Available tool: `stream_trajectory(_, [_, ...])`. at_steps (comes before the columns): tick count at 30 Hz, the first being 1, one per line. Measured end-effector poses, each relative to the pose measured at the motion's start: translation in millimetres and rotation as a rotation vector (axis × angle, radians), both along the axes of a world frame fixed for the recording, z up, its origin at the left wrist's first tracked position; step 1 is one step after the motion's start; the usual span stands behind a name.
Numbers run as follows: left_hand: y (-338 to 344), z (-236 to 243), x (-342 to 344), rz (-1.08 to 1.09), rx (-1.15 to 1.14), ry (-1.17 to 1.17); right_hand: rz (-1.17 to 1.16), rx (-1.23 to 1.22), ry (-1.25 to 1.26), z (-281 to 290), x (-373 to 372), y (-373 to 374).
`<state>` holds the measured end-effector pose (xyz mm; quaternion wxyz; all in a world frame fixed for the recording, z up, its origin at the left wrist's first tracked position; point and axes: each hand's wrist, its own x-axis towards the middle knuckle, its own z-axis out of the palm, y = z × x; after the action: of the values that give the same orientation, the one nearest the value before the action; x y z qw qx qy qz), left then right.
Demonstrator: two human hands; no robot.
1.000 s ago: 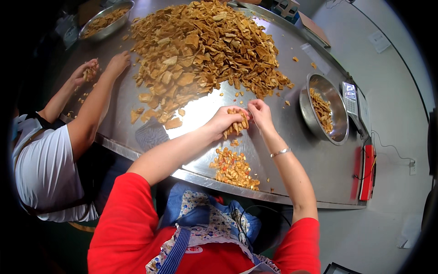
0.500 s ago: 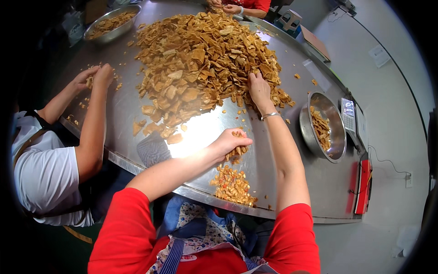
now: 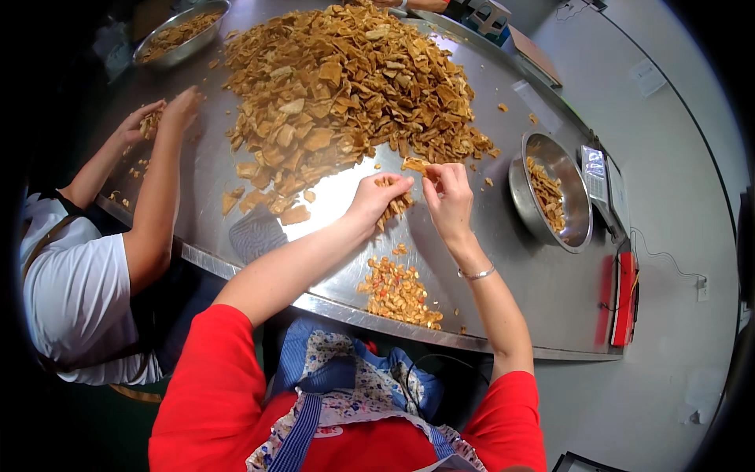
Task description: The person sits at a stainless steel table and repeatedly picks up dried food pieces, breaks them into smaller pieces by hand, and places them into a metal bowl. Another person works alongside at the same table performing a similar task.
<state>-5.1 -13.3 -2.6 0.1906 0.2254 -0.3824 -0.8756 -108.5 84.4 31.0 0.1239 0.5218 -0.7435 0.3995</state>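
A big heap of flat golden-brown crisp pieces (image 3: 346,86) covers the far half of a steel table (image 3: 543,299). My left hand (image 3: 379,197) is closed around a bunch of these pieces, just in front of the heap's near edge. My right hand (image 3: 448,193) sits beside it, fingers pinching one brown piece (image 3: 415,164). The two hands almost touch. Below them, near the table's front edge, lies a small pile of broken orange-yellow bits (image 3: 398,291).
A steel bowl (image 3: 550,193) holding some pieces stands at the right, with a weighing scale (image 3: 602,185) behind it. At the left a person in a white shirt (image 3: 75,299) works with both hands (image 3: 161,114). Another bowl (image 3: 179,35) sits far left.
My right hand has come back from the heap's right edge with a piece and now meets my left hand. The left hand has lifted a little away from the small pile.
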Motion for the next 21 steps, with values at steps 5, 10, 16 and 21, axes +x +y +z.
stream_trajectory(5, [-1,-3,2,-0.088,-0.146,0.050,0.055,-0.051,-0.152,-3,21,28])
stream_trajectory(10, [-3,-5,1,-0.217,-0.196,0.046,0.233,0.037,-0.774,-10,-6,37])
stream_trajectory(16, [-4,2,6,-0.353,-0.120,0.113,0.453,0.114,-1.133,-7,-5,50])
stream_trajectory(21, [-1,-1,4,-0.226,-0.086,-0.121,0.229,0.059,-1.064,-30,-4,47])
